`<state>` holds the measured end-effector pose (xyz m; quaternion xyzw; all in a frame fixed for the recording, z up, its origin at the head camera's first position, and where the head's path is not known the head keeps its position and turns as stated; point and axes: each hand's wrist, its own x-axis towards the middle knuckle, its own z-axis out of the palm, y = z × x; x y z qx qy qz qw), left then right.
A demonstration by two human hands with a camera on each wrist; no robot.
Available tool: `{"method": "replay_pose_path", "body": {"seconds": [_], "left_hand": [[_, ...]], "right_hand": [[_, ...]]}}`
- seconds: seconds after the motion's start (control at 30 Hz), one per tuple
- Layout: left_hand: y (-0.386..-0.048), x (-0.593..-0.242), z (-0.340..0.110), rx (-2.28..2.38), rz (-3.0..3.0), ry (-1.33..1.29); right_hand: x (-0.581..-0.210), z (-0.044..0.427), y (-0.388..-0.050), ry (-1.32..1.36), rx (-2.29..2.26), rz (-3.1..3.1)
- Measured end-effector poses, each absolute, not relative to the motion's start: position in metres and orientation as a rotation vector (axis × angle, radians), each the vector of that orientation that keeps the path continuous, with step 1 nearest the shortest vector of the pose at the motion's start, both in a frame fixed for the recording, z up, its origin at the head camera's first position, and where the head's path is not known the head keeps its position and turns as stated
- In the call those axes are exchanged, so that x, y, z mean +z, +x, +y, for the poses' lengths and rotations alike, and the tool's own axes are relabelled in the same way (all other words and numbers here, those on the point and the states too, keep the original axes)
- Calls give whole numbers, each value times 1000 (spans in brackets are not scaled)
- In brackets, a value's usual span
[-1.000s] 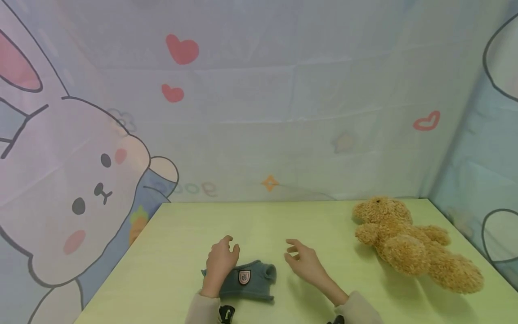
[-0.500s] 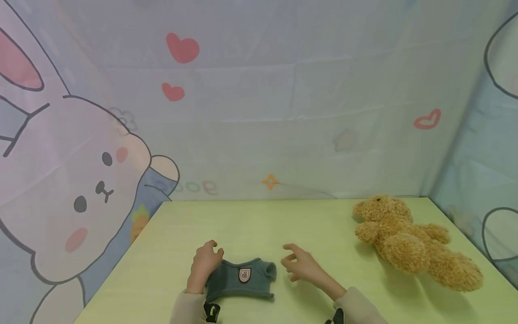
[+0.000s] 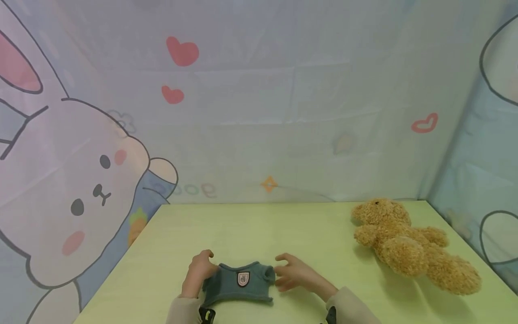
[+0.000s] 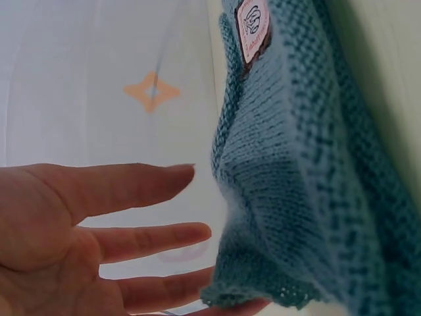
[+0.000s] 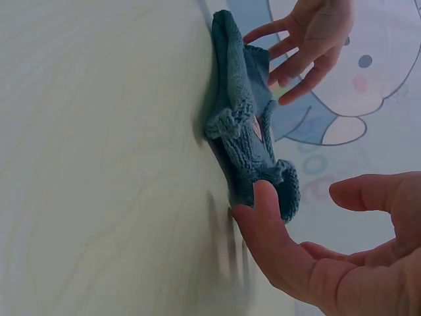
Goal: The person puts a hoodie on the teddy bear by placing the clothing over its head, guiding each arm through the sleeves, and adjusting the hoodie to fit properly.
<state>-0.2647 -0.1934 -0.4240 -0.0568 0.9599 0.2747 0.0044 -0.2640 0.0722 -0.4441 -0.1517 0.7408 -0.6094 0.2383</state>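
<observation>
A small teal knitted sweater (image 3: 230,288) with a pink and white badge (image 3: 243,279) lies on the table near its front. Beside its left sleeve is my left hand (image 3: 198,272), thumb and fingers apart; in the left wrist view the lower fingers (image 4: 168,284) reach the sleeve's edge, one partly behind it. At the opposite sleeve, my right hand (image 3: 297,275) has its fingers spread. The right wrist view shows its fingertips (image 5: 265,194) right by the sleeve opening; whether they touch it I cannot tell. Neither hand grips the knit.
A curly brown teddy bear (image 3: 404,247) lies on the right side of the pale green table (image 3: 162,252). Behind the table hangs a cloth backdrop (image 3: 303,99) printed with a rabbit and hearts. Another printed cloth (image 3: 477,180) closes off the right side.
My left hand has moved left off the sweater to its left sleeve, uncovering that side. My right hand has come down and left to the right sleeve. The teddy bear stays put.
</observation>
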Motion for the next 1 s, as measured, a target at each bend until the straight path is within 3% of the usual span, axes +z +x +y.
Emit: {"method": "replay_pose_path", "body": {"seconds": [0.27, 1.0], "left_hand": [[-251, -406, -186, 903, 2942, -192], [-247, -403, -163, 1025, 2866, -28]], "right_hand": [[-443, 61, -264, -305, -1678, 2048], [-444, 63, -267, -244, -1675, 2307]]}}
